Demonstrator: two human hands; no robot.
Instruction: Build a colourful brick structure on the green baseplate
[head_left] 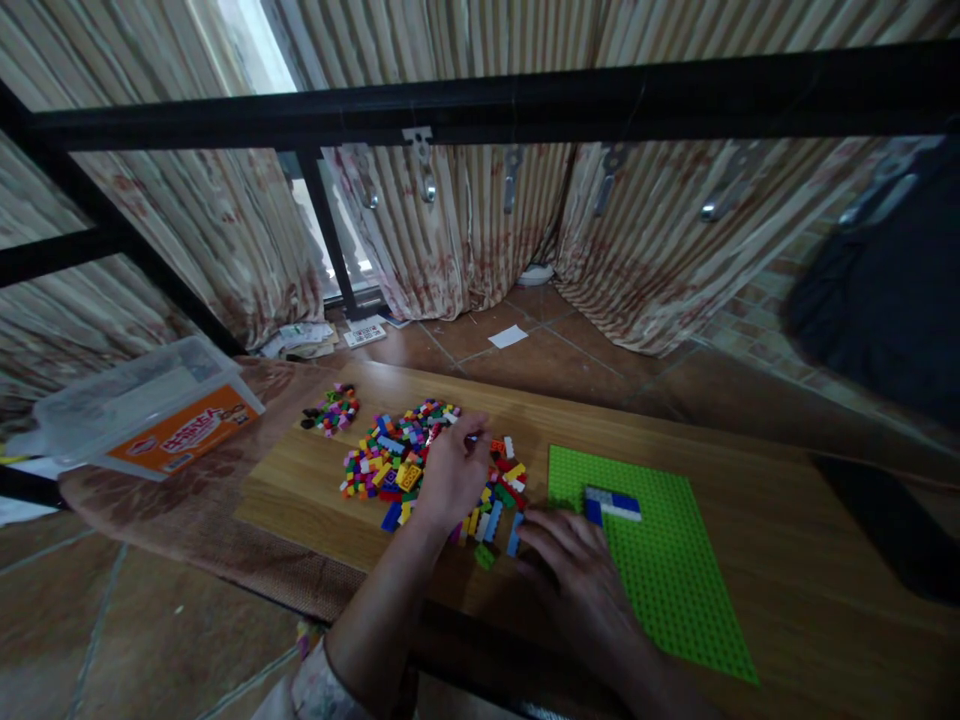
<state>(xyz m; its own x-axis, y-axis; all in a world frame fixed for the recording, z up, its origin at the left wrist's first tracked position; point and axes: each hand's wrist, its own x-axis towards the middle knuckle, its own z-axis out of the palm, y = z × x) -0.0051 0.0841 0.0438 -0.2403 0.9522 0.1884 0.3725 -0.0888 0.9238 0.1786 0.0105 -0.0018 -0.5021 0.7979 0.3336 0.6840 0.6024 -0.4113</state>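
A pile of mixed toy building bricks [375, 470] lies on a wooden tabletop. My left hand [454, 475] is over the right part of this pile, thumb and forefinger apart; its other fingertips are partly hidden. Right of the pile, my right hand [574, 555] is low over the table, its bent fingers spread. Its fingertips are at a light blue brick [514, 535], and I cannot tell whether they touch it. Beyond that hand is a green baseplate [675, 560], partly covered by it. Blue and pale grey bricks [615, 504] sit joined on the plate in an angled shape.
A smaller heap of bricks [331, 410] is at the table's far left. A clear plastic box with an orange label [180, 430] stands on a brown cloth-covered surface beyond it. A dark flat object [885, 520] lies at the right. A black metal bar [480, 110] crosses before the curtains.
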